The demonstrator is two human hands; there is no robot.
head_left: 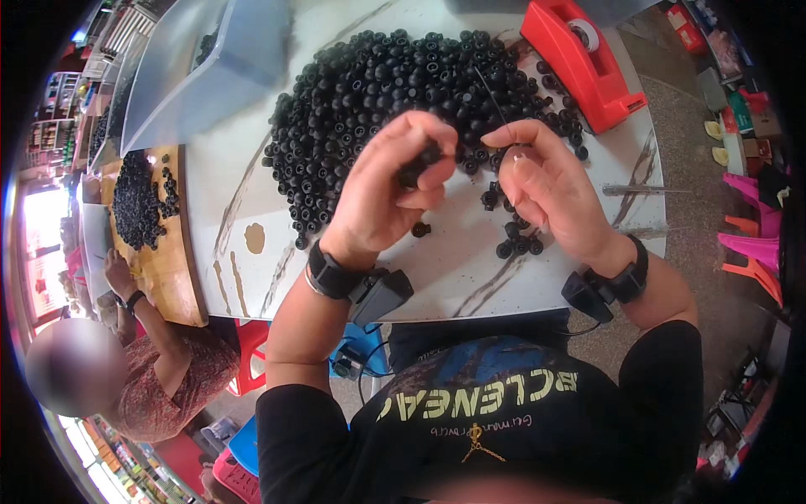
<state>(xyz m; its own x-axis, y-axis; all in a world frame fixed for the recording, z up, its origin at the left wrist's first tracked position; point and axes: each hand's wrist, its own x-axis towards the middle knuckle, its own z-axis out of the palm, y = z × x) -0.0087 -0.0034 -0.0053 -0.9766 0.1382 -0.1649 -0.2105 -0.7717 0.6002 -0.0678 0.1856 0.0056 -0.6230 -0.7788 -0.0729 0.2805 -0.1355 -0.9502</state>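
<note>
A large heap of small black round plastic parts (361,101), many with ring-shaped openings, covers the far middle of the white marbled table (353,290). My left hand (382,189) is raised in front of the heap, its fingers curled around a black plastic part (422,160); whether it holds more than one cannot be seen. To its right, my right hand (554,185) has thumb and forefinger pinched together on a thin dark rod (491,94) that points up over the heap. Below and between the hands lie several loose black parts (520,244), with one single piece (421,229) near my left wrist.
A red tape dispenser (588,63) stands at the far right. A translucent plastic bin (189,80) is at the far left. A metal tool (634,190) lies by the right edge. On the left, another person (168,370) sits at a wooden table (180,277) with more black parts.
</note>
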